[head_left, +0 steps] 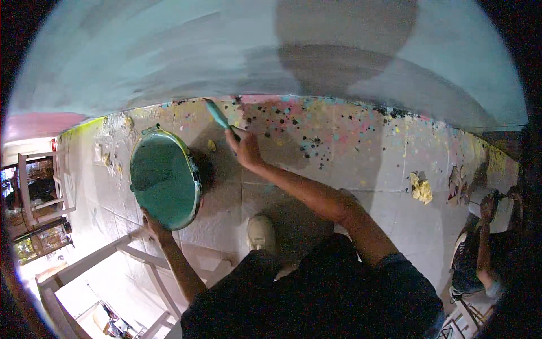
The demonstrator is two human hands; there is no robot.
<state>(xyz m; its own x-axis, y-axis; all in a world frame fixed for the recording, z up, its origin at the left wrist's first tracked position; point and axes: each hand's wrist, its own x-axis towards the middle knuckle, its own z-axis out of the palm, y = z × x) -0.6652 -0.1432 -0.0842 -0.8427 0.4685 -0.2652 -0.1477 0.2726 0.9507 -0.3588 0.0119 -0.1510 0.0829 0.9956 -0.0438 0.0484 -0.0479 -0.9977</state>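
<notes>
My right hand (247, 150) is closed around the handle of a paintbrush (217, 114). The brush head is coated in teal paint, and its tip meets the bottom of the wall (186, 62), where the wall joins the floor. At the lower rim of a round bucket (199, 195) is my left hand (152, 225), its fingers gripping the edge and partly hidden by it. Teal-green paint (164, 181) fills the bucket's inside. The wall bears streaky blue-grey paint, with a pink patch low at the far left.
Paint spatters in several colours cover the tiled floor (339, 152) along the wall. A crumpled yellow scrap (420, 188) lies to the right. Another person (480, 243) is low at the far right, holding a pale container. A wooden frame (84, 268) stands at lower left.
</notes>
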